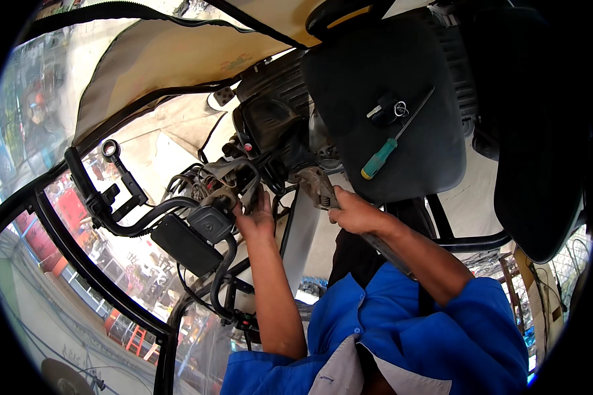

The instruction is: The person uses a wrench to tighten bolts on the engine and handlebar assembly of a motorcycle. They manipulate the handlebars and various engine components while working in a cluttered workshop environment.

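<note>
An adjustable wrench with a worn metal head is gripped in my right hand. Its jaws rest near the lower part of the steering column, and its handle passes back beneath my forearm. My left hand reaches up to the steering column, just under the handlebar. Thumb and fingers stand on either side of a grey metal part there; the fingertips are partly hidden. Loose wires bunch just left of that hand.
On the black seat lie a green-handled screwdriver and a key set. A dark rectangular panel is mounted by the handlebar. Black frame bars and a clear windscreen enclose the left side. A tan cover hangs across the far side.
</note>
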The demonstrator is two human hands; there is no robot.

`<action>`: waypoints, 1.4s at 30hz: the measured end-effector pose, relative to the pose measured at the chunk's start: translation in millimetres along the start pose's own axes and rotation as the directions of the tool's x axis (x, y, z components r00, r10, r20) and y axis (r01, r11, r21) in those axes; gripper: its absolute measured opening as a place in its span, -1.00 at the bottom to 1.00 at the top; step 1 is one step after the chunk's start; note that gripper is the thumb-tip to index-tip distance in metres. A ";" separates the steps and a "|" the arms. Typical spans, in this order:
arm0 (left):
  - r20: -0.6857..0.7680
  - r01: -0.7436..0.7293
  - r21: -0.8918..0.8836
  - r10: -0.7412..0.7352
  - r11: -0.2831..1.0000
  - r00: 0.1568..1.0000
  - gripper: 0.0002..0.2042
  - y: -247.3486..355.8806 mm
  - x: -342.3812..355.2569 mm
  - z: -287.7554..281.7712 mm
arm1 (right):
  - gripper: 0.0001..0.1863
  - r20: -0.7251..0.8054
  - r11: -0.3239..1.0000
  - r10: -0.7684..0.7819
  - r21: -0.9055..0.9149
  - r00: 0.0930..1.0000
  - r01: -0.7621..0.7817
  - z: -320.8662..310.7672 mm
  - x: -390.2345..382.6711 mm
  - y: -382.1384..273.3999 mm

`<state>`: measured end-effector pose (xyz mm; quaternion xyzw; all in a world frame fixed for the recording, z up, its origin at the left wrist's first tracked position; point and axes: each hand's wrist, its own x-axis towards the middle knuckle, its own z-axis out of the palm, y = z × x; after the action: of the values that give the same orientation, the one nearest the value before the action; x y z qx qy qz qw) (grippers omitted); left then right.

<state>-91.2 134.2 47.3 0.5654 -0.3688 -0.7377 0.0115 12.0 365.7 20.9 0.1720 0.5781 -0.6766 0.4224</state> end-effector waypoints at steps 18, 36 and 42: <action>0.219 0.172 -0.075 -0.152 0.982 0.964 -0.68 12.8 29.4 -32.7 | -0.63 -0.001 0.999 0.016 0.038 1.000 -0.016 -20.7 3.1 4.6; 0.116 -0.001 -0.020 0.003 1.000 0.993 -0.73 -27.1 34.1 -21.8 | -0.61 -0.001 0.997 -0.019 0.077 1.000 0.019 -10.5 9.0 -16.0; 0.155 0.044 0.066 -0.054 0.997 0.986 -0.75 -27.4 25.0 -17.2 | -0.60 0.182 0.995 -0.070 0.082 0.981 0.056 8.9 -0.5 -60.4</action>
<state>-74.8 134.1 9.9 0.5146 -0.3775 -0.7680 -0.0532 -32.0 356.1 62.2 0.1063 0.5152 -0.7244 0.4455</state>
